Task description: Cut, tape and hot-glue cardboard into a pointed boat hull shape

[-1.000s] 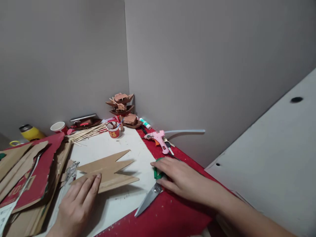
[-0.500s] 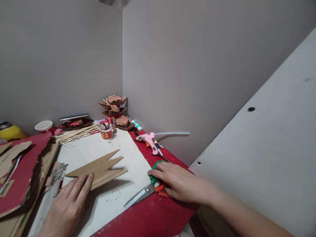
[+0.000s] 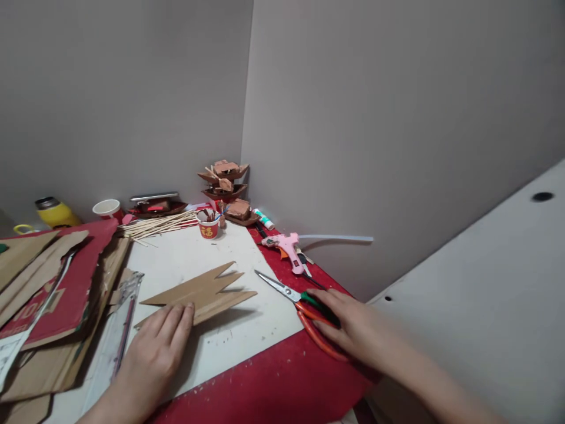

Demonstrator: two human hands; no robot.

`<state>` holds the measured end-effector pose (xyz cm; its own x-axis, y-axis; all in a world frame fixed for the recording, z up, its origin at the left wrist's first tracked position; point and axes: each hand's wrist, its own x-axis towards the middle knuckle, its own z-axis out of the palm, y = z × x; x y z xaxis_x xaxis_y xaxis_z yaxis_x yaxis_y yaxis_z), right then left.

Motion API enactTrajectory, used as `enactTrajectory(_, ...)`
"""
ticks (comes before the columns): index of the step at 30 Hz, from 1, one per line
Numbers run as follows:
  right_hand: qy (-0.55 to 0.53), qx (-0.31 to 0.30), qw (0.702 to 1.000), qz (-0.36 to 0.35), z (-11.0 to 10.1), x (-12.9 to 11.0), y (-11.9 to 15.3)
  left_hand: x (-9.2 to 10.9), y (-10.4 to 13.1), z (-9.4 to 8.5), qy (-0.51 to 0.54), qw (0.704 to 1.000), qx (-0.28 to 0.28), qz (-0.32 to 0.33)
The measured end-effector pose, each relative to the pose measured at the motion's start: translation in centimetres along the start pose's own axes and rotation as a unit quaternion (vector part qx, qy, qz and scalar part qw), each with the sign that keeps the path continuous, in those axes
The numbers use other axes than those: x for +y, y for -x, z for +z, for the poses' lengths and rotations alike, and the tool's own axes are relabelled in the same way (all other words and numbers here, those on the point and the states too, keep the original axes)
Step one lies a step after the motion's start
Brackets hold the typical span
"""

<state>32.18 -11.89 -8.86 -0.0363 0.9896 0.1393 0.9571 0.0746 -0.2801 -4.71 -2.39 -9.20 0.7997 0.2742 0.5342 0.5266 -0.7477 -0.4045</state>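
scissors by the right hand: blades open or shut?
Shut. The scissors lie flat, blades together in one narrow point aimed at the far wall. The right hand rests on the orange and green handles.

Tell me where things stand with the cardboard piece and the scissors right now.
Done: the cardboard piece already has jagged points on its right end and lies flat on the white board. In hand: the left hand presses it down; the right hand rests on the scissors handles, blades on the board. Left: the scissors are not yet lifted, and no blade touches the cardboard.
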Motion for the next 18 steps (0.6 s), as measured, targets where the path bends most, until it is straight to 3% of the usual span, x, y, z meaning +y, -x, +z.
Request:
enactTrajectory(3,-0.004,0.068,0.996,-0.059,-0.2,-1.5,-0.1,1.1,-0.4,-0.6,0.019,1.0,-0.014,-0.003)
enactTrajectory(6,-0.064,0.117,0.976,-0.171,-0.4,-5.1,-0.5,1.9,-0.8,-1.1,0.045,0.999,-0.03,-0.009)
enactTrajectory(11,-0.048,0.035,0.945,-0.323,0.7,-10.5,-3.3,2.3,-1.3,-1.8,0.057,0.996,-0.068,-0.003)
enactTrajectory(18,0.076,-0.014,0.906,-0.416,3.0,-11.5,-6.8,2.9,-1.5,-2.0,0.073,0.993,-0.091,-0.008)
